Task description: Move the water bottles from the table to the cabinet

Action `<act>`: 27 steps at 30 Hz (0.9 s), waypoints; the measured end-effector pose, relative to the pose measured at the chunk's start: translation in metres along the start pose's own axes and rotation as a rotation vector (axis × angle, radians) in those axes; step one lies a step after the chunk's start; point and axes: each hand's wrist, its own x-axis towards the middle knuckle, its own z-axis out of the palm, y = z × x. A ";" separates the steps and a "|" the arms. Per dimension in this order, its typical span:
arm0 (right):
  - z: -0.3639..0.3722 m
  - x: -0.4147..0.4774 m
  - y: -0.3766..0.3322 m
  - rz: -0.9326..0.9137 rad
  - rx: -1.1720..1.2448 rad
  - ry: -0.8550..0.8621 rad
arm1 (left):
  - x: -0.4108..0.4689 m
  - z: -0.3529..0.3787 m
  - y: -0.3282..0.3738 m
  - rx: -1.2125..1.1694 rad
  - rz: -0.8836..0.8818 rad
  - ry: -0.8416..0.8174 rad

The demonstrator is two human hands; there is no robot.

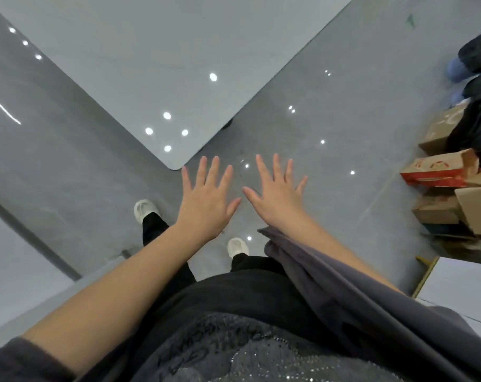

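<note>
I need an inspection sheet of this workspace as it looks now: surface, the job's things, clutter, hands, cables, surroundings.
Surface: grey glossy table, only its corner in view, bare where visible.
Job's things: no water bottles seen; no cabinet identifiable.
Clutter: cardboard boxes piled on the floor at right, dark clothing or bags above them.
Hands: left hand and right hand open, fingers spread, empty, held over the floor.
Cables: nothing seen.
Surroundings: shiny grey floor reflecting ceiling lights; white shoes below.
</note>
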 end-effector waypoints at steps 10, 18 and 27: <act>-0.027 0.080 -0.176 0.196 0.152 -0.074 | 0.053 -0.072 -0.199 0.080 0.087 -0.100; -0.048 0.155 -0.254 0.231 0.198 -0.057 | 0.113 -0.111 -0.296 0.085 0.067 -0.108; -0.095 0.284 -0.340 0.248 0.330 0.044 | 0.235 -0.156 -0.405 0.139 0.109 -0.075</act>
